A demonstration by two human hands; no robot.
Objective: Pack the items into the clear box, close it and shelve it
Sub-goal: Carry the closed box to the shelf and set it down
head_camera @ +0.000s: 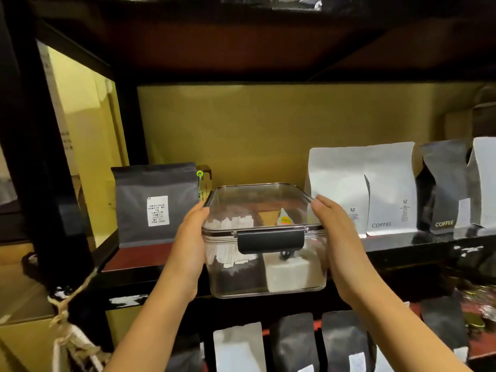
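- Left of the left hand (189, 242): dark bag (157, 204) standing on the shelf (139, 255).
- Left fingers (200, 213) grasping the box (264, 253) at its left side.
- Between both hands: box, lid shut, latch (271, 240) facing out, over the shelf edge.
- Right fingers (320, 206) grasping its right side.
- Right of the right hand (339, 237): white bags (375, 183).

Dark-framed shelving unit (126, 124), yellow back panel (241, 130). Dim warm light. Grey coffee bag (157, 205) stood left of grip, white coffee bags (362, 189) right, more bags (295, 342) below.
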